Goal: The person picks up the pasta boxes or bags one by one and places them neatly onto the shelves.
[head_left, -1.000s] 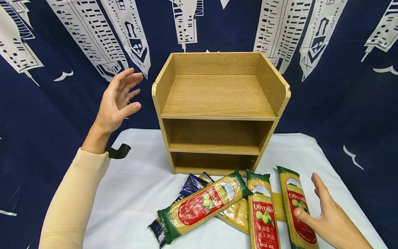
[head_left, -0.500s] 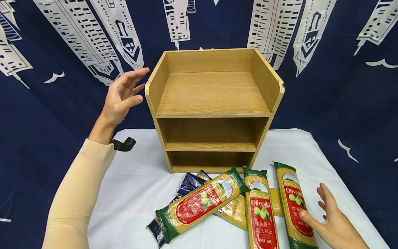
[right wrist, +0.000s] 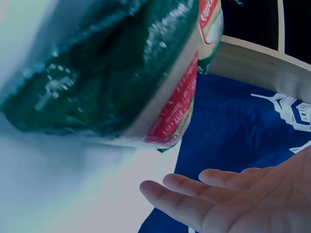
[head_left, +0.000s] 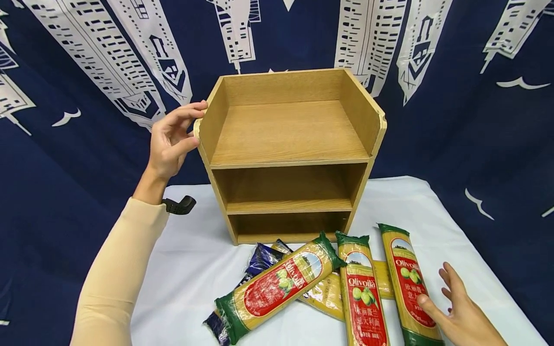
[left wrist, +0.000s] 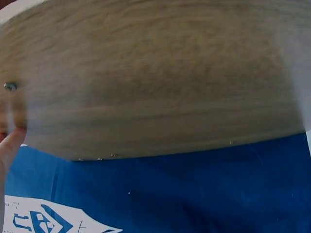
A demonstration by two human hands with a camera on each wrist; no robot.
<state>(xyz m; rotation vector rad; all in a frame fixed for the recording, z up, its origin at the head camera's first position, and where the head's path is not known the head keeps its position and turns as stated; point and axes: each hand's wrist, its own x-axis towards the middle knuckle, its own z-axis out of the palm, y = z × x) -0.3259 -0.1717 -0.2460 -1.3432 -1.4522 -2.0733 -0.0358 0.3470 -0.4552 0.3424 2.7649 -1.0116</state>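
As far as can be judged, the step in hand pairs steadying one three-tier shelf unit of light brown wood (head_left: 290, 132), upright, centre of the frame, with a reach at lower right.

Next in size, three long green-ended plastic pasta packets, red oval labels: diagonal packet (head_left: 281, 286), bottom centre; middle packet (head_left: 363, 293), right of it; rightmost packet (head_left: 409, 286), lower right, slanted.

Partly hidden beneath: dark blue plastic packaging (head_left: 263, 257) and yellow plastic packaging (head_left: 326, 293), count uncertain.

Left hand (head_left: 163, 148), bare, upper left: thumb and loosely bent fingers at the shelf unit's left edge, not wrapped round it.

Right hand (head_left: 460, 312), bare, lower right: fingers spread, holding nothing, just beside the rightmost packet; thumb contact cannot be told. Next move seems to call for curling thumb and fingers round that packet.
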